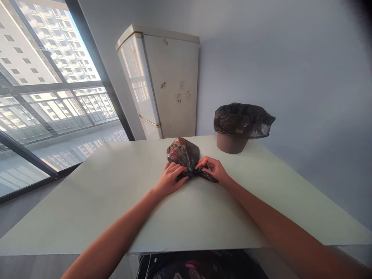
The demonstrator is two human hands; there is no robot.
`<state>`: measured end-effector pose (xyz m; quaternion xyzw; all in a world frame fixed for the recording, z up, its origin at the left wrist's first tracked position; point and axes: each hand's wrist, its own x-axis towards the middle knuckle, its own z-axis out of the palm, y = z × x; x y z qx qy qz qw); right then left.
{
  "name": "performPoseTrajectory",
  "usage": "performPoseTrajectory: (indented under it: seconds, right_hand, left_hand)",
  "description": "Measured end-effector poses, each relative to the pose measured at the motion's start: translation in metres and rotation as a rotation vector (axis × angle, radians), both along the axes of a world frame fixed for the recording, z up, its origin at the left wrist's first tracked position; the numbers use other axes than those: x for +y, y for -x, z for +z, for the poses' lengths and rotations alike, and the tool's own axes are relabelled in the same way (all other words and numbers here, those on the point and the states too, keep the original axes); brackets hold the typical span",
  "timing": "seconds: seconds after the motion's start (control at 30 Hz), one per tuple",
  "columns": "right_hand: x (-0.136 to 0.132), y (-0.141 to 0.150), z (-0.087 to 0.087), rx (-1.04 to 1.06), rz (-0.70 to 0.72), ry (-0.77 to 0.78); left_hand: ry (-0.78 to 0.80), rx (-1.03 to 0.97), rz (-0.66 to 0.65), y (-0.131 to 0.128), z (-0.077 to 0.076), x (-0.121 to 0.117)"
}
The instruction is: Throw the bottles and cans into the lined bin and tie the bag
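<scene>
A filled black plastic garbage bag lies on the pale table, its neck gathered toward me into a twist or knot. Reddish and dark contents show faintly through the thin plastic. My left hand is closed on one end of the bag's neck, its fingers curled against the bag's near left side. On the other side, my right hand pinches the other end, and a loose flap of plastic hangs below its fingers. The exact shape of the knot between the hands is too small to make out.
A brown trash bin lined with a black bag stands at the table's back right, by the wall. Behind the pale table is an old white refrigerator. Large windows are at the left. Dark items sit below the front edge.
</scene>
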<state>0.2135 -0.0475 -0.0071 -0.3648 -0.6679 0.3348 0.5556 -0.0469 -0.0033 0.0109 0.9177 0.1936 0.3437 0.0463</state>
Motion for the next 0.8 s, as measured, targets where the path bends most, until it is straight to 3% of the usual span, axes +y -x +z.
performPoseTrajectory:
  seconds: [0.23, 0.43, 0.57, 0.67, 0.8]
  right_hand:
    - [-0.003, 0.003, 0.001, -0.011, 0.024, 0.034]
    - [-0.002, -0.002, 0.005, -0.038, -0.145, 0.021]
    - [0.001, -0.009, 0.007, -0.109, -0.218, -0.041]
    - [0.005, -0.015, 0.007, -0.193, -0.23, -0.081]
    - [0.011, -0.025, 0.008, -0.201, -0.308, -0.022]
  left_hand:
    - [0.084, 0.022, 0.009, 0.0, -0.008, 0.005]
    - [-0.077, -0.066, 0.096, 0.003, -0.005, 0.009]
    - [-0.123, -0.225, 0.207, 0.007, 0.002, 0.011]
    - [-0.086, -0.297, 0.302, 0.009, 0.004, 0.014]
    - [0.012, -0.387, 0.421, 0.011, 0.003, 0.019]
